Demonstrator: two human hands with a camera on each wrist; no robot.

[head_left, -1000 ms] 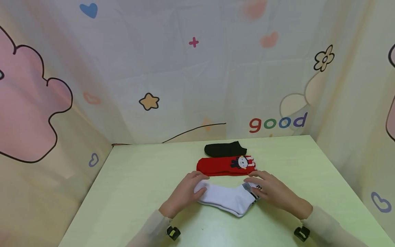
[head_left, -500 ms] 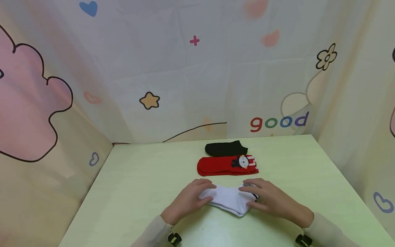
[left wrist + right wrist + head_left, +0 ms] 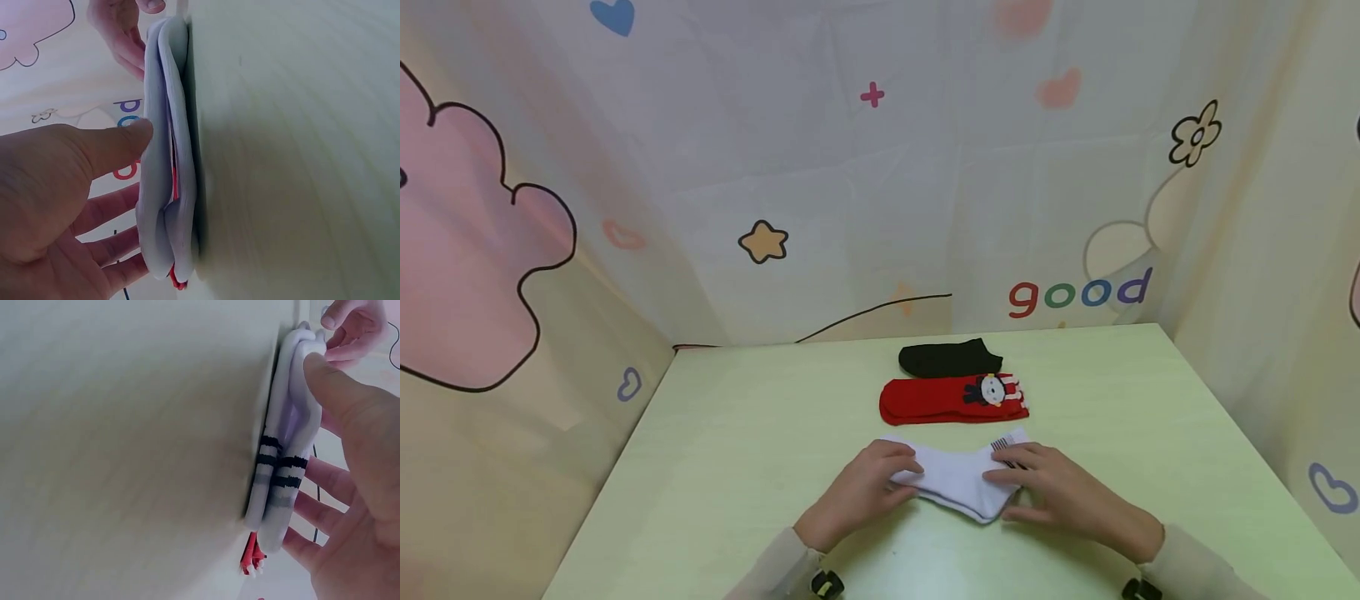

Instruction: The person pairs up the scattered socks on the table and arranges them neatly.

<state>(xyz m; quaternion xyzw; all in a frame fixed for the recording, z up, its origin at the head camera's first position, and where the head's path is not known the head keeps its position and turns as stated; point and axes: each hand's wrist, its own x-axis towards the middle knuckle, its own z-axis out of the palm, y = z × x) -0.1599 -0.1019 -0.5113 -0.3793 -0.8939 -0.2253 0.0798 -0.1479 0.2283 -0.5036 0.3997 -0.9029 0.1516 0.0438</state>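
Note:
A pair of white socks (image 3: pixel 951 475), one lying on the other, rests on the table nearest the person. Black stripes mark the cuff at the right end. My left hand (image 3: pixel 863 492) is over the toe end, fingers loosely extended on the upper sock. In the left wrist view its thumb (image 3: pixel 122 142) touches the upper sock's edge. At the cuff end, my right hand (image 3: pixel 1063 492) spreads its fingers over the stripes, partly hiding them. The right wrist view shows its thumb (image 3: pixel 334 381) against the upper sock. Neither hand grips the fabric.
Behind the white socks lie red socks (image 3: pixel 925 402) with a cartoon figure near the cuff. Farther back are black ankle socks (image 3: pixel 943 359). All lie on a pale green table (image 3: pixel 737 450), backed by a printed curtain (image 3: pixel 865 183).
Both hands have moved inward over the white socks and slightly toward the person. The right hand lies further over the striped cuff. The red and black socks have stayed in place.

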